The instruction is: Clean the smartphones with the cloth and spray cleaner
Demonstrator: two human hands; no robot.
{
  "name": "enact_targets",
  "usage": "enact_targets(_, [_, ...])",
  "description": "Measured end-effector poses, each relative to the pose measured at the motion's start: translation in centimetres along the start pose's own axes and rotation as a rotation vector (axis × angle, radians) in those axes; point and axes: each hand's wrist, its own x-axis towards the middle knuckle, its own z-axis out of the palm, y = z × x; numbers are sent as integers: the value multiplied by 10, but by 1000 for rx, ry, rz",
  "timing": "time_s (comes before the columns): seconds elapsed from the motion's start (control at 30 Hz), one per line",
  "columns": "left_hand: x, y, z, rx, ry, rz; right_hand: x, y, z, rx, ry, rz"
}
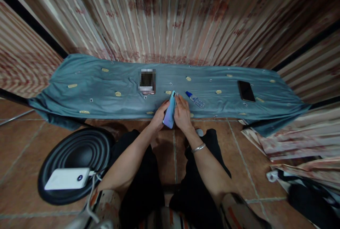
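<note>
My left hand point(158, 115) is closed around the lower left side of a smartphone point(170, 112) with a shiny blue-to-purple back. The phone is tilted on edge above the front of the cloth-covered surface, its camera end pointing away from me. Against the phone's upper right side, near the camera, my right hand point(182, 112) has its fingers bent together. A small whitish bit shows at those fingertips, too small to name. Just right of this hand lies a small clear bottle with a blue cap point(195, 99).
A teal cloth point(127, 107) with pineapple prints covers the narrow surface. On it lie a pixelated phone-like object point(147, 82) and a dark smartphone point(246, 91). A white power bank point(67, 178) with a cable rests on a black ribbed round stool point(77, 147) at left. Pleated curtains point(180, 20) surround it.
</note>
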Motion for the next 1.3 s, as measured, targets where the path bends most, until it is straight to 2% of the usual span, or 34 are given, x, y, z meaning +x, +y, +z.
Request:
enact_targets(0.17, [-1, -1, 2, -1, 18, -21, 3, 5, 0, -6, 40, 24])
enact_targets(0.43, [-2, 6, 1, -27, 78, 11, -5, -1, 5, -11, 6, -35])
enact_targets(0.6, [-7, 7, 7, -28, 60, -28, 1, 7, 1, -8, 29, 22])
enact_targets(0.73, [-8, 9, 10, -41, 95, -70, 3, 9, 0, -7, 29, 53])
enact_targets(0.93, [-6, 16, 11, -102, 181, -84, -5, 1, 4, 0, -13, -3])
enact_targets(1.3, [-11, 15, 14, -75, 143, -122, 3, 8, 1, 52, 30, 102])
